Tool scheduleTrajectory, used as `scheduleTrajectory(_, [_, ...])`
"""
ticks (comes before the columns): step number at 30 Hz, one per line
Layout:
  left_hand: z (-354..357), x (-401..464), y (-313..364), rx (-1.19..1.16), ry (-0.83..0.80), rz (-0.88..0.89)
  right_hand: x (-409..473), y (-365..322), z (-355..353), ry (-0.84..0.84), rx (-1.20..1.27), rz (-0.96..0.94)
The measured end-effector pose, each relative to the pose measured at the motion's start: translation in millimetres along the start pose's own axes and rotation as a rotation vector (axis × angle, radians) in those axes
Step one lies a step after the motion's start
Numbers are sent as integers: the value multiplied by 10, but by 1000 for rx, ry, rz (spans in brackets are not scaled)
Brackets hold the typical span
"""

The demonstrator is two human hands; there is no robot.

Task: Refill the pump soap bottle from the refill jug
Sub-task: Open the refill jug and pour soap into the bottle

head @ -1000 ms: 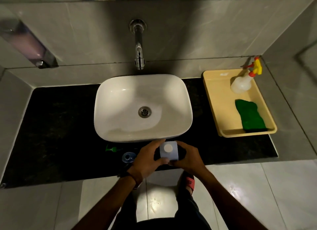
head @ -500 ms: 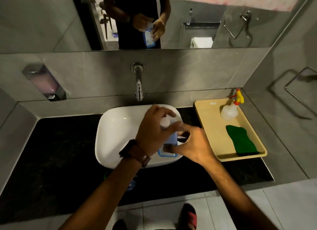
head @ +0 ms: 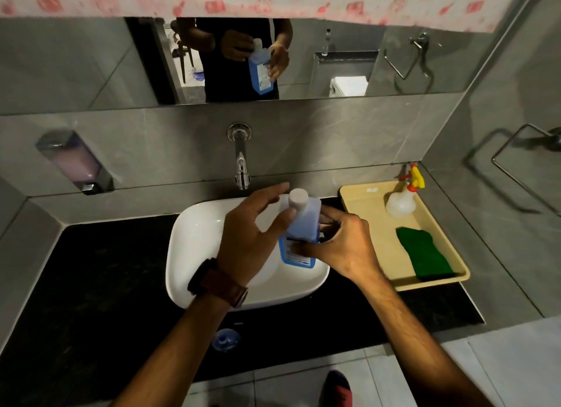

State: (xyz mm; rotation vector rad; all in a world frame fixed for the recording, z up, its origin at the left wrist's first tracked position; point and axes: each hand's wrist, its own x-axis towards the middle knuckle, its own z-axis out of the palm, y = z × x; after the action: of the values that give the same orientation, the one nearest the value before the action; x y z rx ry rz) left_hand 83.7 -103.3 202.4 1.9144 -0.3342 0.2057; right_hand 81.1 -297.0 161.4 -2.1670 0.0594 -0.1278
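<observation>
Over the white basin [head: 194, 242], the step in hand looks to be getting the cap [head: 298, 197] off the blue refill bottle [head: 302, 224]; to do it well, the bottle should stay upright and above the bowl so that any drip lands in the sink, the lower hand should hold the body firm against the twist, and the upper hand should close round the cap only, not squeeze the soft wall below it; on the dark counter [head: 91, 285] in front of the basin lies a small blue round piece [head: 225, 340], perhaps part of the pump bottle, though I cannot tell, and the pump bottle itself is not clearly visible. The left hand [head: 252, 233], with a brown watch [head: 218, 285] at the wrist, comes up from the near left, palm turned towards the bottle, fingers spread and apart, the thumb resting just under the cap and the forefinger reaching past it; it grips nothing firmly. The right hand [head: 343, 245] comes in from the right with the wrist bent inward, clamped on the bottle's lower half at the label, fingers wrapped behind. Further right, well apart, a yellow tray [head: 358, 194] holds a spray bottle [head: 400, 203] and a green cloth [head: 425, 251].
</observation>
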Motion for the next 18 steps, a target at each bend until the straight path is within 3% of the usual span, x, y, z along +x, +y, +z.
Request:
scheduleTrajectory(3, [23,55,43,72,-47,57,8,29,57,-20,-16,13])
scheduleTrajectory(10, [-112,133,-49,-19,207,-27,-124,225,84,-51,10,3])
scheduleTrajectory(14, [-16,-289,-500,92,49,-86,-330,523,74,-97,56,-13])
scheduleTrajectory(18, [346,-956,-1161,494,-247,-169,-594,863,163,-112,52,23])
